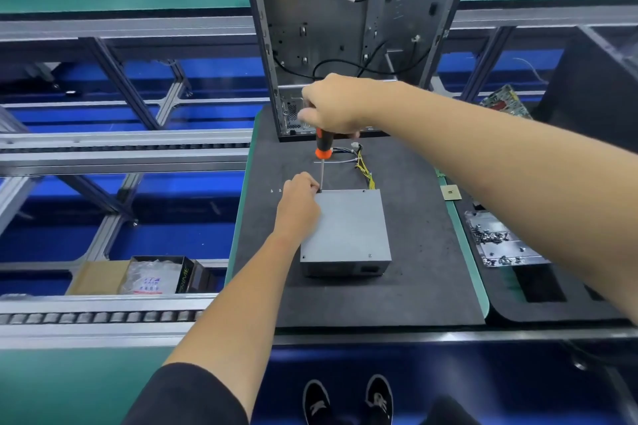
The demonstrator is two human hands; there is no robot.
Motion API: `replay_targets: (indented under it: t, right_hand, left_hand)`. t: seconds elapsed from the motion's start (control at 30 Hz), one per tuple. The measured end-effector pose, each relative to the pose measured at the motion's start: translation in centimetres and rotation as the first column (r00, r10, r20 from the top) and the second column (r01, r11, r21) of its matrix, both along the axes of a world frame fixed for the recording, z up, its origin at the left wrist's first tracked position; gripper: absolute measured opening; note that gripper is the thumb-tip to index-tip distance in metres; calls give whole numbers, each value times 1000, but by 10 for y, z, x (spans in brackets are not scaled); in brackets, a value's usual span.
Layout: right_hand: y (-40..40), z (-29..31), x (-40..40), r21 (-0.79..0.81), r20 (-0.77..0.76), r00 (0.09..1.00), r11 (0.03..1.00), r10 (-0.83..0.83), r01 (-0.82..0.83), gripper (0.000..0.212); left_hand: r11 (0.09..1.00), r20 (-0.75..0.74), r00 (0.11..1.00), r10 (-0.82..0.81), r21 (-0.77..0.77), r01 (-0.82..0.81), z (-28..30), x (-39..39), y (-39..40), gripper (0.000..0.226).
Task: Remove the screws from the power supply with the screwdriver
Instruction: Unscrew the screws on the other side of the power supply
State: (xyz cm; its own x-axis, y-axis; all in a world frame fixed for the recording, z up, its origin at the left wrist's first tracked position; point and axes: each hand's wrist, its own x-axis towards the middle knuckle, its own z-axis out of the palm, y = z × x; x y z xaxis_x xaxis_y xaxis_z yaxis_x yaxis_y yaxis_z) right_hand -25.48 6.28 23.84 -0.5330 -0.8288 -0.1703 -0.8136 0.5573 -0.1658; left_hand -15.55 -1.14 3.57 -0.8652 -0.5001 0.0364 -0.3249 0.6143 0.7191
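A grey power supply [348, 228] lies flat on the dark foam mat [414, 286], its yellow and black cable bundle [362, 166] trailing behind it. My right hand [335, 103] grips the orange and black handle of the screwdriver [322, 152] from above. The shaft stands upright with its tip at the box's far left corner. My left hand [298, 203] rests on that corner, fingertips curled close around the shaft's tip. Two small screws [275, 190] lie on the mat to the left of the box. More screws sit in the lid near its front right corner [370, 255].
An open computer case [352, 28] stands upright behind the power supply. To the right are a small chip [451, 192], a tray of loose screws [497, 241] and a circuit board [505, 103]. Roller conveyor rails [103, 317] and a cardboard box [138, 274] lie to the left.
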Motion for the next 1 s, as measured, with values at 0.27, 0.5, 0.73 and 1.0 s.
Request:
replay_targets:
  t: [0.27,0.5,0.73,1.0]
  right_hand:
    - [11,-1,3,-140,234,972,990,8,26,13]
    - [10,-1,-6,-86,126,992,996,4,7,17]
    - [20,-12,-7,-324,282,955,928,-89,182,19]
    - [33,-11,-19,-421,260,947,860,-190,288,10]
  left_hand:
    - [1000,27,1000,-13,-4,13,-5,-1,-2,31]
    - [1000,31,999,-14,-17,14,-4,-2,-2,31]
    - [996,47,997,-65,-63,68,1,0,-2,28]
    - [950,56,980,-189,-243,197,11,16,-7,24]
